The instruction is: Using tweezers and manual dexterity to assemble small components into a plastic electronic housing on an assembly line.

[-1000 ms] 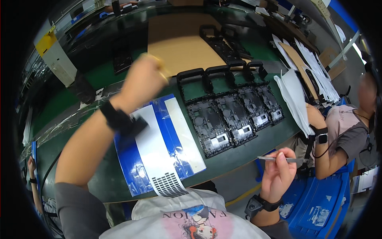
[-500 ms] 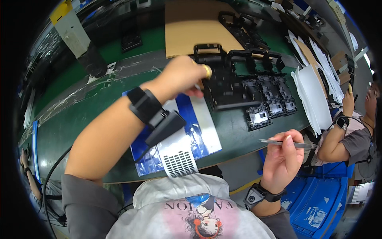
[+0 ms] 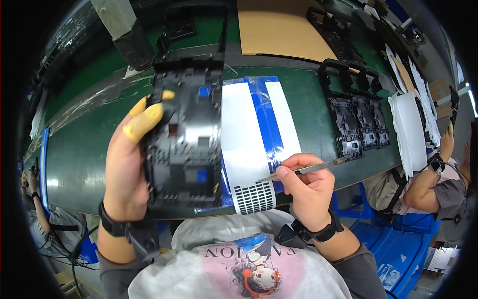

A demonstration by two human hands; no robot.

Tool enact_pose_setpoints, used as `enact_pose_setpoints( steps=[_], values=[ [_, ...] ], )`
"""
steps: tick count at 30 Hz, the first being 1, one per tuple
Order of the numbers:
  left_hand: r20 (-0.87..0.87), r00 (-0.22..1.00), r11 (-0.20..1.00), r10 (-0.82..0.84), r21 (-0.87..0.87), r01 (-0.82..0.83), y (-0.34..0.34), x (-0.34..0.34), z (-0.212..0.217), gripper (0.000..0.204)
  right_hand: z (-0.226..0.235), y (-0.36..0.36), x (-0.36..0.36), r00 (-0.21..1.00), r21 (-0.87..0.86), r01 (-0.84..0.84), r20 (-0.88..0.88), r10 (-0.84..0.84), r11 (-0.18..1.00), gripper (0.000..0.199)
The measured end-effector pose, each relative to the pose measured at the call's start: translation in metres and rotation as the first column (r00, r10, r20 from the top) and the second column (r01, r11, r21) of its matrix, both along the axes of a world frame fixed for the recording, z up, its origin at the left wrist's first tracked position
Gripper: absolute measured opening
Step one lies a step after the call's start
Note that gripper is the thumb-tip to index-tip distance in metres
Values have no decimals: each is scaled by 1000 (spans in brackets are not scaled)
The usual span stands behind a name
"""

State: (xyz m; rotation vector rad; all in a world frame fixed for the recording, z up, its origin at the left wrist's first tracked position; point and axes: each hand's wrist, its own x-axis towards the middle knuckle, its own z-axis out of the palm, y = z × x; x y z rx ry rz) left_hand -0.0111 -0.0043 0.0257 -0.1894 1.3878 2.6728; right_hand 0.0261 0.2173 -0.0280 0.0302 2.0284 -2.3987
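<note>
Your left hand (image 3: pixel 127 169), with yellow finger covers (image 3: pixel 144 122), holds one black plastic frame (image 3: pixel 186 127) | your right hand (image 3: pixel 309 188) holds metal tweezers (image 3: pixel 326 166) over a white sheet (image 3: pixel 241 139) with black rectangles (image 3: pixel 255 199) | three similar frames (image 3: pixel 367 122) lie side by side on the green worktop (image 3: pixel 72 164)

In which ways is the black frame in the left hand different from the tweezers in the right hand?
The black frame is broad, with several openings; the tweezers are slim.
The black frame is dark; the tweezers look silvery grey.
The black frame runs up and down the picture in the left hand; the tweezers lie slantwise in the right hand.
Shared: both are held.
</note>
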Motion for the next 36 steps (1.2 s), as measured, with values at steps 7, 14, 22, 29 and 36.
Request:
enact_pose_setpoints(
  steps=[7,14,22,29,36],
  values=[
    [-150,972,979,182,-68,-194,11,26,-25,31,-5,4,-4,998,47,38,46,-40,998,12],
    [-131,975,983,182,-13,-185,15,24,-39,33,-4,1,-6,997,53,30,67,-34,998,12],
    [-17,995,978,97,186,-93,22,25,-26,31,28,-2,-1,1000,-272,26,15,-23,962,14],
    [-7,998,964,-56,261,56,39,30,-21,33,39,-29,-3,977,-150,-177,-148,155,973,15],
    [-33,999,947,-42,319,50,42,33,-21,31,39,-33,-2,980,-153,-171,-131,152,973,12]
  ],
)
